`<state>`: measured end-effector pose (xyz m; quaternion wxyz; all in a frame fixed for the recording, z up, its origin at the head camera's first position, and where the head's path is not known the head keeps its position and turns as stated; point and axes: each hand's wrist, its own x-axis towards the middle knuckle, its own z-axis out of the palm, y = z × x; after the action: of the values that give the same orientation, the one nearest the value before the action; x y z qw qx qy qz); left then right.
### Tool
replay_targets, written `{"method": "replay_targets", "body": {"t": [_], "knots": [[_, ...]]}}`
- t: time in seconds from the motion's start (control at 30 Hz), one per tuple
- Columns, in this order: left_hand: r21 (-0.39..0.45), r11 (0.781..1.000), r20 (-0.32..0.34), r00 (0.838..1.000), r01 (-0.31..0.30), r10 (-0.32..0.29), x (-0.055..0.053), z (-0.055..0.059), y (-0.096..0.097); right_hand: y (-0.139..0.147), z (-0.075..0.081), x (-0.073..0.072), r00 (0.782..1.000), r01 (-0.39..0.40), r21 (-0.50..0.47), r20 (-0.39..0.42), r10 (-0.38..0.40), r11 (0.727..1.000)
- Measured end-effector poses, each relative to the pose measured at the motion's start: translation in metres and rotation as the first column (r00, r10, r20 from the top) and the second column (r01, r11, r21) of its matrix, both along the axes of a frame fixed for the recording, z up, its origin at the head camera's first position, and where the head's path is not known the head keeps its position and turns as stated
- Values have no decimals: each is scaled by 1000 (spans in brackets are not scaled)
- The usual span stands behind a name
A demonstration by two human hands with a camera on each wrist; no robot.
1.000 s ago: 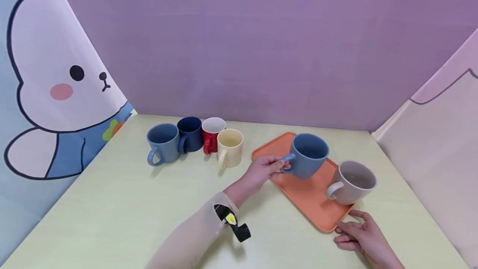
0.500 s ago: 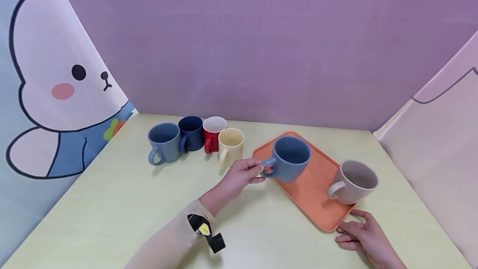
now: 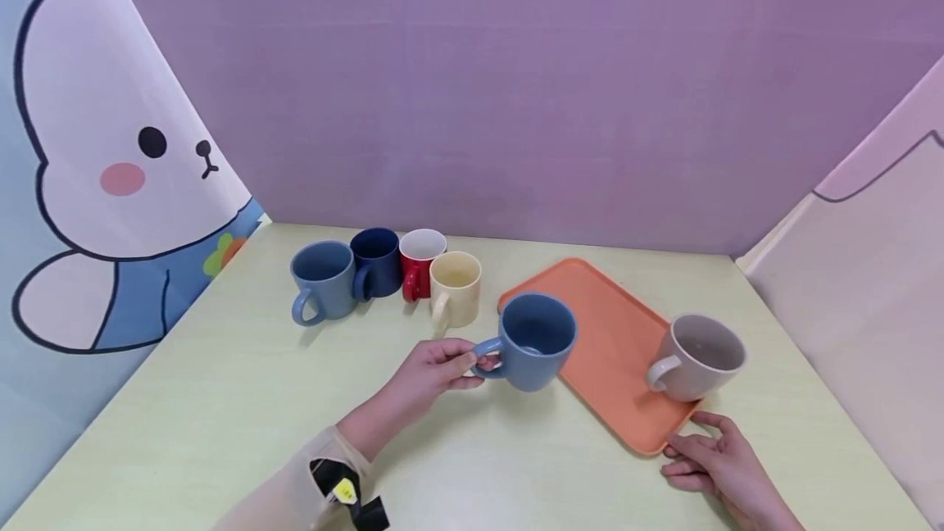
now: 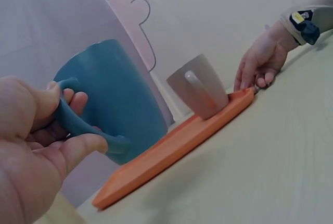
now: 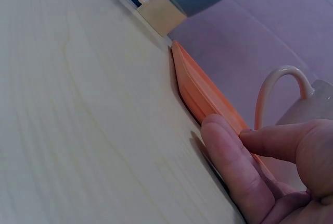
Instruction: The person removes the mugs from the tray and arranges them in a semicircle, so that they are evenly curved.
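My left hand point(image 3: 431, 371) grips a blue mug point(image 3: 537, 342) by its handle, holding it above the table at the left edge of the orange tray point(image 3: 612, 351). In the left wrist view the fingers point(image 4: 83, 148) wrap through the handle of this mug point(image 4: 112, 99). My right hand point(image 3: 715, 465) pinches the near corner of the tray between thumb and fingers, as the right wrist view also shows at the tray's rim point(image 5: 208, 94). A greige mug point(image 3: 696, 357) stands on the tray's near right end, its handle turned left.
At the back left, another blue mug point(image 3: 324, 281), a navy mug point(image 3: 376, 262), a red mug point(image 3: 417, 277) with a white inside and a cream mug point(image 3: 455, 289) stand close together. A purple wall point(image 3: 472, 105) rises behind the pale table point(image 3: 221, 400).
My left hand has carried the blue mug left and toward me, from over the tray to beyond its left edge. The right hand, tray and greige mug stay in place.
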<state>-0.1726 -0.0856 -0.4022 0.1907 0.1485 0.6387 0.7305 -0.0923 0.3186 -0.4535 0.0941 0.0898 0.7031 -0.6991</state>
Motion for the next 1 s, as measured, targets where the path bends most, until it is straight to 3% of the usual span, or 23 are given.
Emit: {"method": "replay_targets", "body": {"t": [0.17, 0.57, 1.0], "knots": [[25, 1000, 7, 1000, 18, -18, 7, -6, -24, -1, 3, -1, 1000, -1, 6, 6, 1, 1000], [106, 994, -78, 997, 21, -12, 24, -18, -83, -1, 4, 0, 1000, -28, -8, -3, 28, 1000], [194, 980, -162, 987, 50, -18, 39, -28, -128, 0, 1, 1, 1000, -18, -9, -10, 18, 1000]]}}
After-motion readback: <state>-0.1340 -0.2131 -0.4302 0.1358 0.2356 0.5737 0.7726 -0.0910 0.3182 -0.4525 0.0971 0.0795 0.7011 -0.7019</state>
